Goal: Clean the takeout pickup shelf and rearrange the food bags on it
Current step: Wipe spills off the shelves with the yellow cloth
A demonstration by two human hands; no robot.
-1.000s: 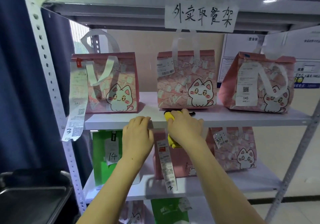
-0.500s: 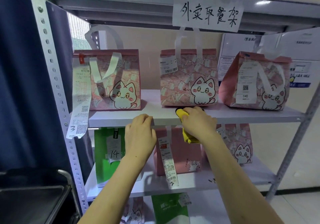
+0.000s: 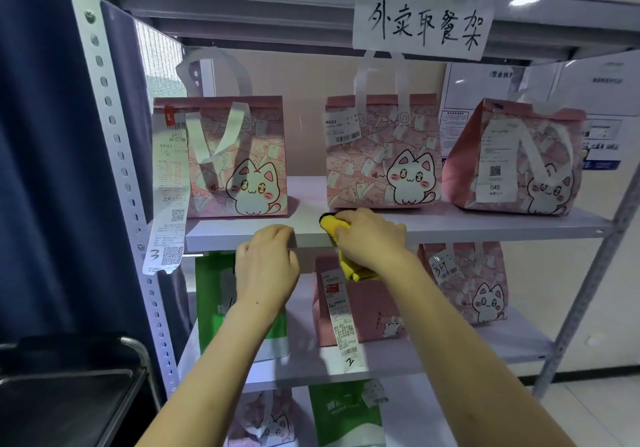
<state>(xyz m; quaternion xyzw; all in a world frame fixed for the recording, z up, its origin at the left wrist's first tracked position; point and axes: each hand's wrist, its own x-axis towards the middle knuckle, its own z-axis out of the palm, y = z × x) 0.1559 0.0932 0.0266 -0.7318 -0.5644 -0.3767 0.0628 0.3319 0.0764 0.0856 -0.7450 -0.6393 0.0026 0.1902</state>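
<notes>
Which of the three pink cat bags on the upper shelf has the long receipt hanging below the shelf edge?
The left pink bag; its receipt is marked 3.

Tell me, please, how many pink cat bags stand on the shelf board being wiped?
3: the left bag, the middle bag behind the cloth, and the right bag. None seems hidden.
</notes>
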